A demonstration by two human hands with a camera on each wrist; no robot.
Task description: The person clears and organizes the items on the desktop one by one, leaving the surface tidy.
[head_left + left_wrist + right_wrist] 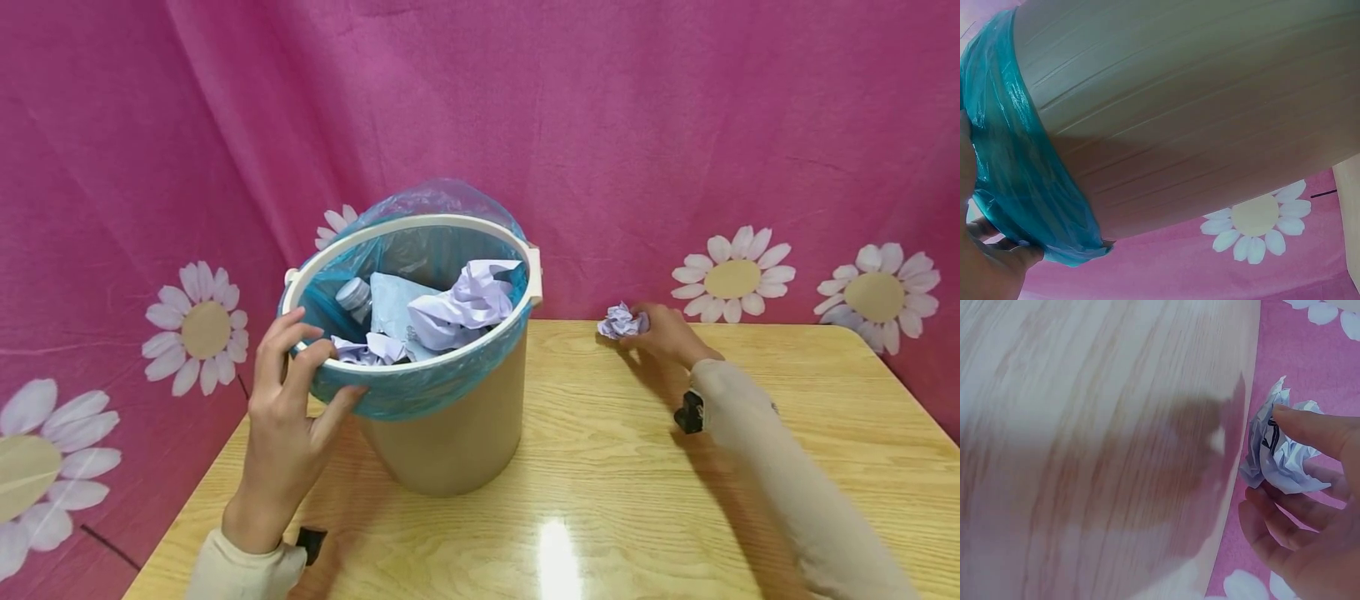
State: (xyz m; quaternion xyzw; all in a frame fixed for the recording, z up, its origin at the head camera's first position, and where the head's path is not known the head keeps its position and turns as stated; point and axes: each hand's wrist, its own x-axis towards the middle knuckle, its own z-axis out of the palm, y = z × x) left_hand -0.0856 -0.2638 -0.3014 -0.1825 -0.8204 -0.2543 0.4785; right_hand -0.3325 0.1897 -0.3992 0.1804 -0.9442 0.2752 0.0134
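Note:
A beige trash bin (457, 442) stands on the wooden table, lined with a blue plastic bag (405, 396) under a white rim ring (442, 221). My left hand (281, 417) grips the near left of the rim, fingers over the edge and thumb on the outside. Inside the bin lie crumpled papers (468, 308), a pale blue packet (393, 304) and a clear bottle (354, 297). Near the table's back edge, my right hand (667, 336) pinches a crumpled paper ball (1272, 447) between thumb and fingers. Dark print shows on that paper in the right wrist view.
A pink cloth (600, 150) with white daisies hangs behind the table and along its left side. The wooden tabletop (615, 483) extends right of the bin up to the cloth. Small black devices (690, 412) are strapped to both wrists.

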